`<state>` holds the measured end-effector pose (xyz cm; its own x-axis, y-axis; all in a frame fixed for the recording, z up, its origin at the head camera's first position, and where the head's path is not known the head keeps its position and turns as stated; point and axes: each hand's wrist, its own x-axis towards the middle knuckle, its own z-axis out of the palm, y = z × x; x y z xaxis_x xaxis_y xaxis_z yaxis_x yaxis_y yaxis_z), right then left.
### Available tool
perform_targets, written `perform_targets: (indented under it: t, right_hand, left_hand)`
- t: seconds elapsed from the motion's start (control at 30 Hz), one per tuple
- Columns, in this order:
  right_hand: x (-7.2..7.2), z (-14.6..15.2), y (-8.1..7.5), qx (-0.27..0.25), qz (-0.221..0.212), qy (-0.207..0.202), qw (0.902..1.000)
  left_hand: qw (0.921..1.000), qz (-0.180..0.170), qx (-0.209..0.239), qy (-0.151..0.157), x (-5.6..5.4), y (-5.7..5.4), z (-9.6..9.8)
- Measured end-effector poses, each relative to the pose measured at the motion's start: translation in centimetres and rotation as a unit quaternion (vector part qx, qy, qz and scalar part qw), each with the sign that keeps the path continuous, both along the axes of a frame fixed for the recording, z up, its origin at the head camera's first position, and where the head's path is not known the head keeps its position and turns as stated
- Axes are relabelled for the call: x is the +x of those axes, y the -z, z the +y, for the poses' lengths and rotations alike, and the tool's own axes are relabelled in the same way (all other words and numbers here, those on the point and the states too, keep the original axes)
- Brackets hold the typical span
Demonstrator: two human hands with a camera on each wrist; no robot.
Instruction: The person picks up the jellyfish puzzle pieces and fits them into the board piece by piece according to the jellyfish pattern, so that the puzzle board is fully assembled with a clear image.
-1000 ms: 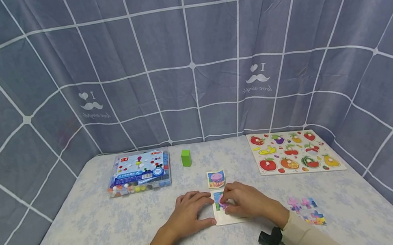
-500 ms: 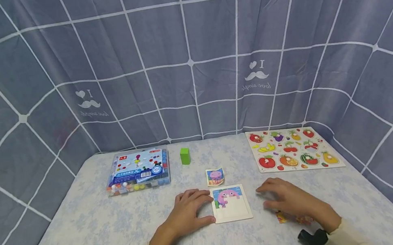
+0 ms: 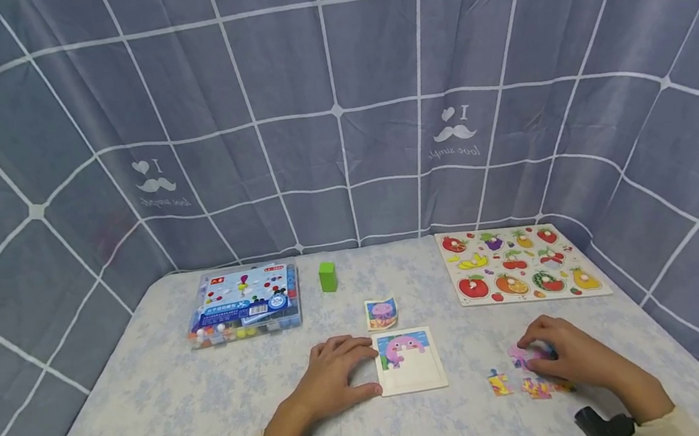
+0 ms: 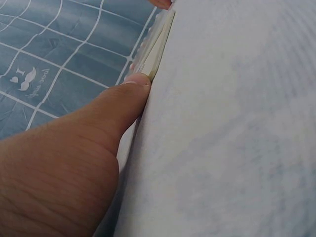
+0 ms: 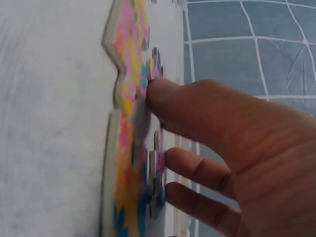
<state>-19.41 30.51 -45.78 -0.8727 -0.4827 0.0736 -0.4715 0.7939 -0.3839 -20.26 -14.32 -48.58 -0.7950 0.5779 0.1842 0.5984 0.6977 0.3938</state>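
While my left hand [image 3: 339, 377] rests with thumb and fingers spread along the left edge of the puzzle board [image 3: 414, 379], apparently to brace it, my right hand [image 3: 571, 356] is at the loose pieces [image 3: 537, 389] on the board's right, probably laid there for easy reach; I can't tell whether it pinches one.

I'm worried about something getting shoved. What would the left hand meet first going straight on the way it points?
Most likely the square puzzle tray. The left hand's thumb appears to touch its edge in the left wrist view; whether the other fingers touch is hard to judge.
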Motion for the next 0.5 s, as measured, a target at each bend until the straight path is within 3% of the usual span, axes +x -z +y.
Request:
perform_targets:
  t: [0.5]
  right_hand:
    - [0.00,-0.84,0.22,0.027,0.021,0.021,0.9992]
  left_hand:
    - [1.0000,-0.007,0.003,-0.003,0.02,-0.17,0.10]
